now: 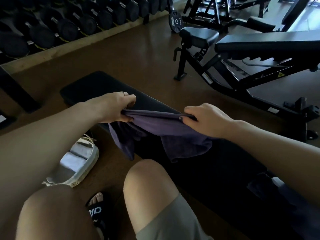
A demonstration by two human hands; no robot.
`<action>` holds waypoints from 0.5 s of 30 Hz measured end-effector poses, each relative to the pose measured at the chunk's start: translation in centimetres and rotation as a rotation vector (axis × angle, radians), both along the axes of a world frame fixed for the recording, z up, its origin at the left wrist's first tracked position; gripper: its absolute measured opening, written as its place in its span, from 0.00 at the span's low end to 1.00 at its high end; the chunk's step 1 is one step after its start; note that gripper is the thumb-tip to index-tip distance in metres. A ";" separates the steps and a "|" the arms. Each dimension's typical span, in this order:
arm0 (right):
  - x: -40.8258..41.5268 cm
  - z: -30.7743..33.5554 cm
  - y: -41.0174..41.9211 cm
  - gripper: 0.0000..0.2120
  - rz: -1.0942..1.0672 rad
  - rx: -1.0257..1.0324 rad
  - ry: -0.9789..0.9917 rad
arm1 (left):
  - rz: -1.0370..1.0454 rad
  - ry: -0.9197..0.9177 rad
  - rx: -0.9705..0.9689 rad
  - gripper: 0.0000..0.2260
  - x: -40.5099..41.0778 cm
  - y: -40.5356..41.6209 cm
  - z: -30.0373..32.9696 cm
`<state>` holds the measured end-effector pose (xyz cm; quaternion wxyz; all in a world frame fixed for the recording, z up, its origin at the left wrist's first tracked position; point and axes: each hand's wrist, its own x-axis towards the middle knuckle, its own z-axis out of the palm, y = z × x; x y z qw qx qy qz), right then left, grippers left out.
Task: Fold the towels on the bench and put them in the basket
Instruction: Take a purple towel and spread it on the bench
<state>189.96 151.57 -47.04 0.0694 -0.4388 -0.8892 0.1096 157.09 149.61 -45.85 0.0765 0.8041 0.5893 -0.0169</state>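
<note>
A purple towel (161,129) is held up over the flat black bench (97,87), its upper edge pinched at two points: the left hand (116,106) has it bunched between thumb and curled fingers, and the right hand (206,118) grips it the same way further right. The edge is stretched between the hands while the rest hangs down in loose folds, the lowest part drooping toward the near side of the bench pad.

The main risk is judged to be an uneven fold: the cloth is gathered at the left grip, so creases could be trapped if it is laid down unspread. The hanging part could also slide off the near edge of the smooth pad and reach the floor. A grip held only at the hem could be lost if the towel is shaken.

The woven basket (90,163) is seen on the floor at the near left of the bench, beside the person's knee, with pale folded cloth already inside. More dark cloth (270,184) lies on the bench at the near right; what it is cannot be told.

The floor is brown and glossy. A dumbbell rack (69,23) runs along the far left, and an adjustable bench (259,47) stands at the far right
</note>
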 end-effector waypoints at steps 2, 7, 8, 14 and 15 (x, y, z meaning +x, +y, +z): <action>0.0 -0.2 0.8 0.19 -0.017 0.022 -0.038 | 0.024 0.040 -0.006 0.17 -0.5 0.2 -0.4; -0.3 1.1 3.8 0.13 -0.113 0.118 -0.040 | 0.225 -0.022 0.176 0.10 -0.9 2.9 0.4; -0.5 1.8 4.5 0.11 -0.139 0.187 -0.043 | 0.311 -0.099 0.231 0.08 -0.6 3.7 1.0; -1.3 8.9 8.4 0.13 -0.317 0.637 0.062 | 0.531 -0.378 0.601 0.05 1.5 8.5 8.1; -1.2 9.8 8.5 0.13 -0.320 0.673 0.099 | 0.500 -0.413 0.693 0.03 1.5 8.7 9.2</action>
